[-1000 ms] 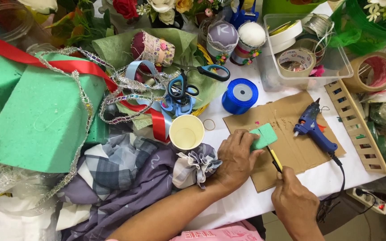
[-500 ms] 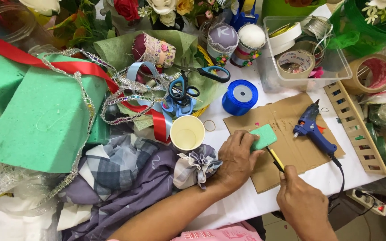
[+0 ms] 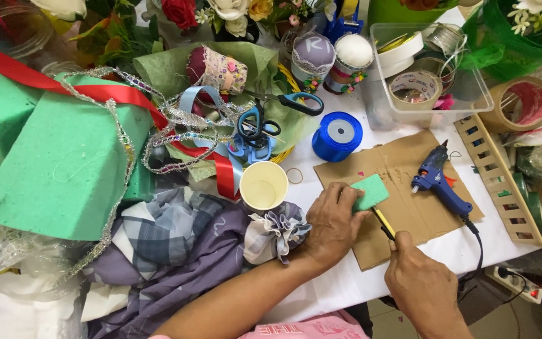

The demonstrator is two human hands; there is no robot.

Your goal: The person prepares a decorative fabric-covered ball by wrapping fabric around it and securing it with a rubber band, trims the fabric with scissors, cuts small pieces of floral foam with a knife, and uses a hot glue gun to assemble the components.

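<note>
A: What is being worked on?

B: 1 small block of green foam [image 3: 370,191], flat-topped, roughly rectangular and pale mint, lying tilted on a sheet of brown cardboard [image 3: 409,207] on the white desk [image 3: 346,282].

A: And the hands?

B: The left hand [image 3: 332,221] lies palm-down over the block's near edge, fingers curled onto it. The right hand [image 3: 423,285] is closed around a yellow-handled cutter [image 3: 384,224], whose tip meets the block's lower edge.

A: What else sits on the cardboard?

B: 1 blue glue gun [image 3: 439,182], lying well to the right of the block, its black cord [image 3: 478,251] running off the desk edge.

A: Further out?

B: A blue ribbon spool [image 3: 337,135] just above the cardboard, a paper cup [image 3: 263,186] to the left, blue-handled scissors [image 3: 255,129], 2 large green foam bricks [image 3: 58,163] draped with red ribbon [image 3: 95,94], and checked cloth [image 3: 170,232] beneath the left forearm.
</note>
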